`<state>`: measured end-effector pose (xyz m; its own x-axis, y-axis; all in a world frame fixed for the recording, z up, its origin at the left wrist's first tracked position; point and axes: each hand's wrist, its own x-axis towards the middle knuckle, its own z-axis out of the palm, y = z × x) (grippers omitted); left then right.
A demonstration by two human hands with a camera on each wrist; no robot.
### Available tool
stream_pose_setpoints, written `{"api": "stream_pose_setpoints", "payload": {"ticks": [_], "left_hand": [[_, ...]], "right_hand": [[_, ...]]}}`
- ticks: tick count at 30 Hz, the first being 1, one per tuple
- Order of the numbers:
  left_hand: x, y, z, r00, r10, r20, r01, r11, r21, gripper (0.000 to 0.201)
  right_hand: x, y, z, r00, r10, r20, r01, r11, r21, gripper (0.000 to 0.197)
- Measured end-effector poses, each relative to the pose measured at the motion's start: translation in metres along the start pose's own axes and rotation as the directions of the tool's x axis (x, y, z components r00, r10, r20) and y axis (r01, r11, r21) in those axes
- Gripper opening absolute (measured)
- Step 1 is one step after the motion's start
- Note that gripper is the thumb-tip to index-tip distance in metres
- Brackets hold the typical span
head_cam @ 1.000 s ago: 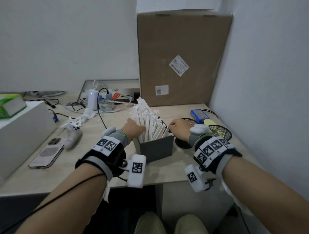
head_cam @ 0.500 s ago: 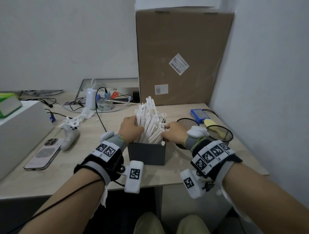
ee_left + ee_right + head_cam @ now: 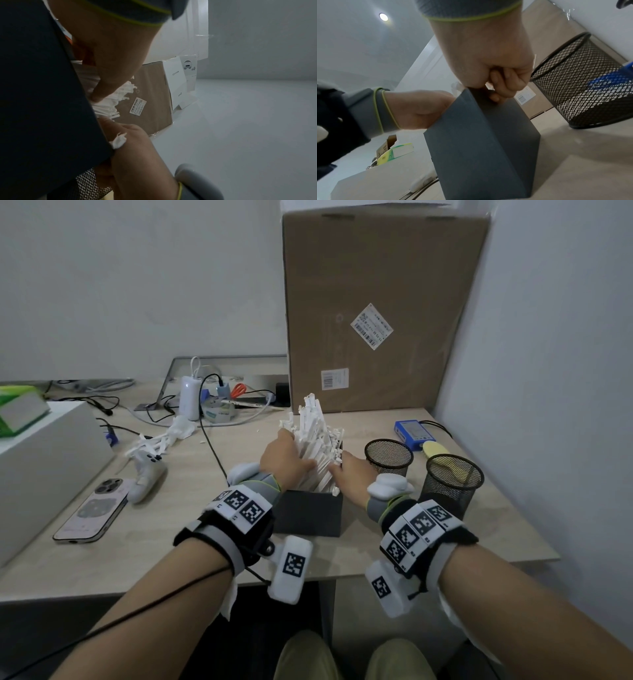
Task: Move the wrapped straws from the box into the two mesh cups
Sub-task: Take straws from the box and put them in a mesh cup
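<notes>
A dark grey box (image 3: pixel 308 515) (image 3: pixel 479 148) stands near the desk's front edge, packed with white wrapped straws (image 3: pixel 317 433) (image 3: pixel 109 104) that fan upward. My left hand (image 3: pixel 286 455) (image 3: pixel 111 60) grips the bundle from the left, thumb across the straws. From the right, my right hand (image 3: pixel 349 470) (image 3: pixel 496 65) has its fingers curled at the box rim around straws; torn wrapper tips poke out between them. Two black mesh cups (image 3: pixel 388 455) (image 3: pixel 454 484) stand just right of the box, with no straws showing in them.
A tall cardboard box (image 3: pixel 383 313) leans on the wall behind. A blue device (image 3: pixel 412 431) and a yellow object (image 3: pixel 433 446) lie past the cups. To the left are a phone (image 3: pixel 90 510), a white controller (image 3: pixel 147 477), cables, a charger (image 3: pixel 190 397) and a white box (image 3: pixel 41 460).
The grey box has turned square to me and shifted slightly left. Both hands have closed in on the straw bundle from either side.
</notes>
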<state>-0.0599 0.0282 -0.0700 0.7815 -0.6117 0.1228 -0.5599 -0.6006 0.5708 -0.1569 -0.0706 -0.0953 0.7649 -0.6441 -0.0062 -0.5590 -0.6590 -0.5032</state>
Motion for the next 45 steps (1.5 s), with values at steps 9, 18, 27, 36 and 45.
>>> {"api": "stream_pose_setpoints", "payload": {"ticks": [9,18,27,36,45], "left_hand": [[0.003,-0.007,-0.004,0.997,0.066,0.044,-0.064,0.997,-0.047,0.025],[0.004,-0.013,-0.004,0.992,0.120,0.034,-0.110,0.967,-0.228,0.032],[0.011,-0.007,-0.015,0.987,0.069,-0.146,-0.127,0.891,-0.436,0.026],[0.019,0.000,-0.053,0.970,-0.023,-0.243,-0.179,0.607,-0.774,0.011],[0.009,0.046,-0.076,0.987,0.059,-0.149,-0.144,-0.076,-0.987,0.012]], "right_hand": [[0.002,0.003,0.004,1.000,-0.004,0.000,0.004,1.000,0.008,0.036],[0.001,0.001,0.004,1.000,0.006,-0.003,-0.006,0.999,0.053,0.036],[0.002,0.002,0.005,1.000,0.002,0.010,-0.002,0.999,0.045,0.037],[-0.007,0.005,-0.025,0.993,-0.031,-0.113,0.055,0.975,0.215,0.046],[-0.028,-0.021,-0.056,0.990,0.031,0.134,-0.136,0.051,0.989,0.054]]}}
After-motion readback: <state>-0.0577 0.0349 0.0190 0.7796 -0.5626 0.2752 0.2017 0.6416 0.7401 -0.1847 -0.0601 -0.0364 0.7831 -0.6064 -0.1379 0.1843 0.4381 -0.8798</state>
